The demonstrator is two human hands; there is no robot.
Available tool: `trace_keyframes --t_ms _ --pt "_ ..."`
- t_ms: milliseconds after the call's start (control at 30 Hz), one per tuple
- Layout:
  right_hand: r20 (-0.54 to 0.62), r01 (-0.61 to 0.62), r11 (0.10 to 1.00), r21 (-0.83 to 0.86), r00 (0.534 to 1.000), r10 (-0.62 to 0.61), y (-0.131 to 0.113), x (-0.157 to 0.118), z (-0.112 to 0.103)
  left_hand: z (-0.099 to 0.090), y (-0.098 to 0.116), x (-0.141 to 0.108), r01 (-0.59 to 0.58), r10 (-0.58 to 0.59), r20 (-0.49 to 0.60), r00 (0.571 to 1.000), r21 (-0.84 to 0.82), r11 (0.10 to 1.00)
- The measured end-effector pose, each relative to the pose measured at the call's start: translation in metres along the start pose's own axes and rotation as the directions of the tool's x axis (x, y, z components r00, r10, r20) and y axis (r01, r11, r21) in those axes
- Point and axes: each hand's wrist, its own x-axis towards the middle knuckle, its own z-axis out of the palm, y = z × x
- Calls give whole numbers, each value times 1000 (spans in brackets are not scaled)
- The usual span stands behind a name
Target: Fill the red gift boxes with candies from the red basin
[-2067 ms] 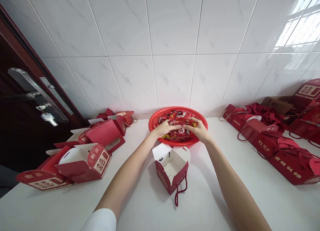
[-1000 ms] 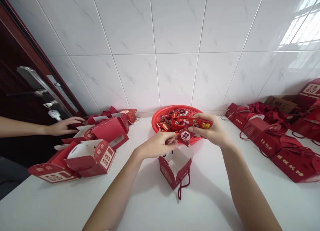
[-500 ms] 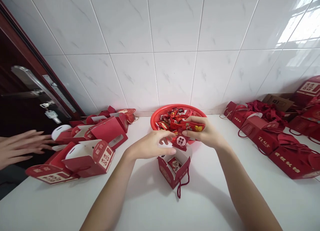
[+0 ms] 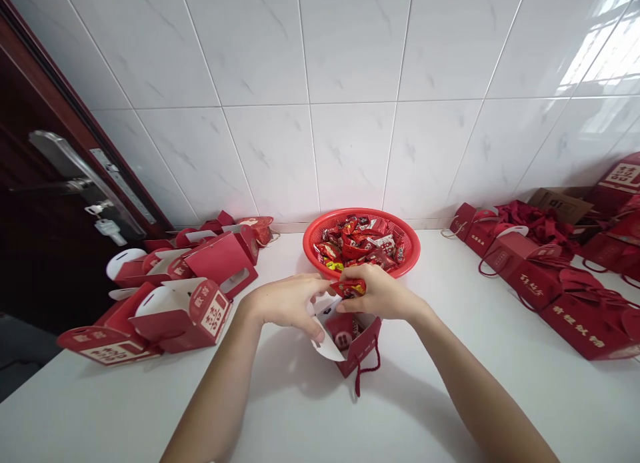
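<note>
A small red box (image 4: pixel 365 346) with a dark red cord handle stands open on the white table, wrapped sweets inside it. My left hand (image 4: pixel 293 306) is at the box's left side, its thumb and fingers around the white inner face of a raised flap (image 4: pixel 327 343). Over the box's back edge, my right hand (image 4: pixel 375 293) grips a red and yellow wrapped sweet (image 4: pixel 350 288) between thumb and fingers. Just behind both hands sits a round red plastic basket (image 4: pixel 413 249) with many wrapped sweets.
Open red boxes (image 4: pixel 170 319) stand at the left, near a dark door with a metal handle (image 4: pixel 55 156) and keys. Closed red boxes (image 4: pixel 575 323) with cords line the right side, beside red ribbons. A tiled wall (image 4: pixel 350 149) rises behind the table.
My right hand has moved down and left from the basket to the box. A red packet now lies in the box. The other person's hand at the left has gone from view.
</note>
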Motion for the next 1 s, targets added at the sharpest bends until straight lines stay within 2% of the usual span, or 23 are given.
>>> trace_keyframes --t_ms 133,267,400,467,567,667,767,833,867,933,1000 --pt "-158 1 996 91 987 13 5 1 -3 1 -2 1 28 -27 16 999 -24 999" --pt "-314 29 974 226 948 45 3 -1 -12 1 0 1 -18 19 11 1000 -62 998" --pt "-374 70 948 311 926 54 -5 -5 -19 0 8 3 -29 29 5 1000 -27 999" --pt "-366 74 946 315 929 49 -8 -7 -23 2 12 6 -55 55 -5 998 14 998" --pt "-309 86 956 279 951 4 -7 -10 -29 12 18 15 -178 177 32 984 50 983" --pt "-239 89 968 234 971 -31 -3 -12 -32 26 23 29 -259 246 214 945 31 965" --pt "-146 73 970 231 988 -39 -2 -13 -33 36 30 43 -324 265 403 876 84 942" --pt "-68 55 967 249 997 -39 -3 -13 -31 37 36 50 -358 259 480 838 126 925" --pt "-37 42 966 257 999 -33 -3 -12 -30 37 39 52 -354 241 499 832 144 924" --pt "-3 18 966 259 1000 -18 -3 -11 -28 36 43 53 -318 183 507 842 192 929" --pt "-17 18 969 246 1000 -14 -1 -10 -27 35 44 51 -279 124 488 864 258 925"
